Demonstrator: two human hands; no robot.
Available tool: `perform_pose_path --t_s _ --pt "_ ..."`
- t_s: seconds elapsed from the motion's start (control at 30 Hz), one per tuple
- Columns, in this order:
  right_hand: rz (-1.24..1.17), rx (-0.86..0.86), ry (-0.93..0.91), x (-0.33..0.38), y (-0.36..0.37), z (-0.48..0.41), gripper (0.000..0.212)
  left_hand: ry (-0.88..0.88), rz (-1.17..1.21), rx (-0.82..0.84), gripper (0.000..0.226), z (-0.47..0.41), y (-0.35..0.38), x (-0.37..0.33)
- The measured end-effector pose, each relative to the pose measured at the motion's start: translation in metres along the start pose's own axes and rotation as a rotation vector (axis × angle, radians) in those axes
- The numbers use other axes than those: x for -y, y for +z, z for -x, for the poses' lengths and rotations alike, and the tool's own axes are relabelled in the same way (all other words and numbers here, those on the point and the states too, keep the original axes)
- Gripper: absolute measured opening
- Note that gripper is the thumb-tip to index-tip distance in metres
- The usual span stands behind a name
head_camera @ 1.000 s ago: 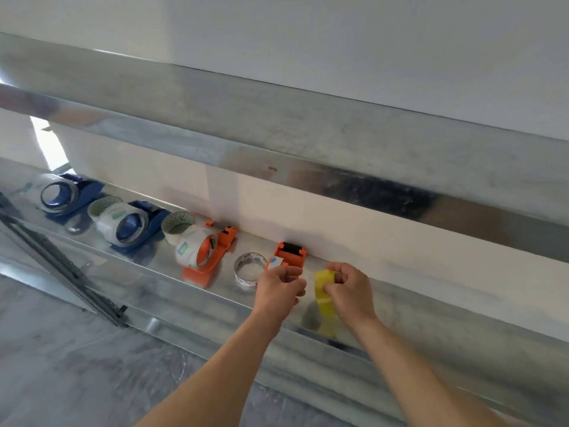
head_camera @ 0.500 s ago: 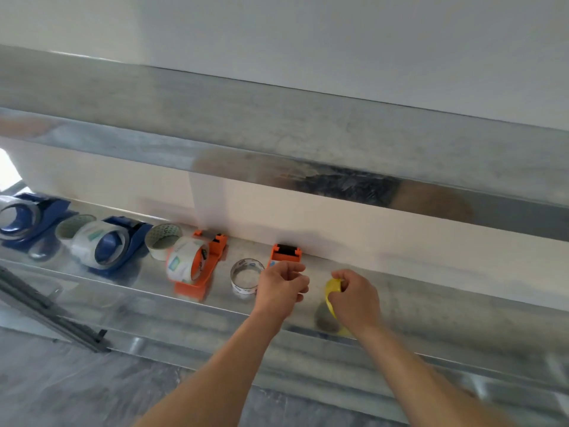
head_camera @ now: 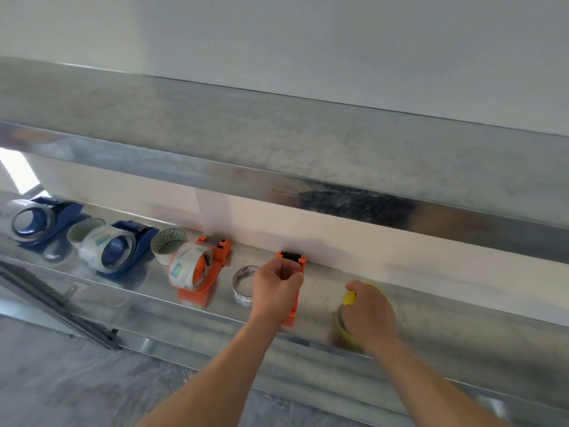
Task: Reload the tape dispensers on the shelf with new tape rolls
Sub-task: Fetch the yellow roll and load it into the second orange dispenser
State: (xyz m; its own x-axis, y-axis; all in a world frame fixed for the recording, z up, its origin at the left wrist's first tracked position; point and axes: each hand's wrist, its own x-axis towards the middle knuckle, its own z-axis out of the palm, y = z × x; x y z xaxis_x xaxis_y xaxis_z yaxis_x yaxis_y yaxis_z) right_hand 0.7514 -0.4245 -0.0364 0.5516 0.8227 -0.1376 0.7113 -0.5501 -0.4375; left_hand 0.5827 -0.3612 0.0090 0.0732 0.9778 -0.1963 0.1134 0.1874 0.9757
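My left hand (head_camera: pixel 277 288) grips an orange tape dispenser (head_camera: pixel 296 291) that lies on the metal shelf (head_camera: pixel 431 322) with no roll on it. My right hand (head_camera: pixel 369 312) covers a yellow tape roll (head_camera: pixel 349 298) resting on the shelf to the dispenser's right; most of the roll is hidden under my fingers. A thin, nearly used-up roll (head_camera: pixel 244 283) lies just left of my left hand. Further left stand another orange dispenser (head_camera: pixel 203 272) and two blue dispensers (head_camera: pixel 120 251) (head_camera: pixel 40 220), each loaded with clear tape.
Two empty-looking cardboard-cored rolls (head_camera: pixel 168 245) (head_camera: pixel 83 229) sit between the dispensers near the wall. An upper metal shelf (head_camera: pixel 277 155) overhangs the work area. A dark metal rail (head_camera: pixel 55 303) leans at the lower left, above a grey floor.
My right hand carried the yellow roll from beside the dispenser down and to the right onto the shelf. My left hand stayed on the orange dispenser.
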Motion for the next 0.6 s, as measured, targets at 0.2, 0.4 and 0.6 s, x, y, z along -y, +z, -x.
perform_pose_path --t_s 0.2,0.4,0.6 --pt "0.078 0.052 -0.045 -0.008 0.004 -0.008 0.051 0.114 -0.237 -0.227 0.025 -0.006 -0.001 0.004" --pt "0.158 0.052 -0.037 -0.016 0.005 -0.013 0.046 0.062 -0.34 -0.212 0.02 -0.011 -0.006 0.017" --pt "0.248 -0.023 0.075 -0.03 -0.004 -0.013 0.036 0.038 -0.36 -0.148 0.025 -0.022 -0.009 0.02"
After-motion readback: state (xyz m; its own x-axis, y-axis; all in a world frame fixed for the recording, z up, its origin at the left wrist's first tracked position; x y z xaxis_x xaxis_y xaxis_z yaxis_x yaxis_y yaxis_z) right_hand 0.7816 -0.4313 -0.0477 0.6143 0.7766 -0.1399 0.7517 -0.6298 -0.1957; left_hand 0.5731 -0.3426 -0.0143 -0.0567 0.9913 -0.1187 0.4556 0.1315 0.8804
